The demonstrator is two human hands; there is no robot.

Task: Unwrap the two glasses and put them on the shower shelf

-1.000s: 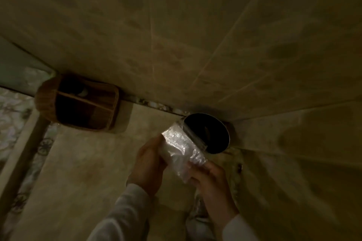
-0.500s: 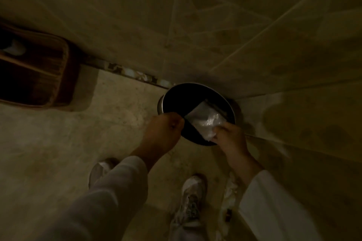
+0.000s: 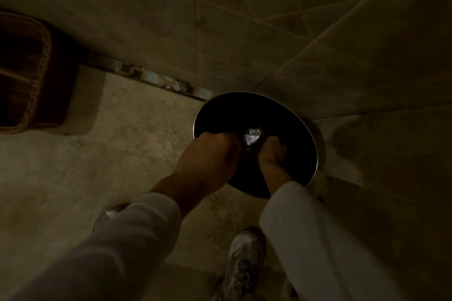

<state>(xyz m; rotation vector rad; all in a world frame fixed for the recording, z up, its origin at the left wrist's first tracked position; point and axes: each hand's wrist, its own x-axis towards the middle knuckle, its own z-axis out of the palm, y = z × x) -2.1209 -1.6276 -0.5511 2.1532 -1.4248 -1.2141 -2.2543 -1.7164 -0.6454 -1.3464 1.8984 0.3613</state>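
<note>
A crumpled piece of clear plastic wrap [image 3: 252,136] glints inside a round metal bin with a dark liner [image 3: 244,93] in the tiled corner. My right hand [image 3: 271,151] reaches down into the bin and is closed on the wrap's right side. My left hand [image 3: 210,156] is a closed fist over the bin's left rim, right beside the wrap; whether it grips the wrap is too dark to tell. No glass and no shower shelf are in view.
A dark wicker basket [image 3: 24,71] stands on the floor at the left against the wall. My shoes [image 3: 244,259] are on the beige floor just before the bin. Tiled walls close in behind and to the right.
The wrap went from held up in both hands above the bin to pushed down inside it. Both hands lowered, and the view tilted down and closer to the bin.
</note>
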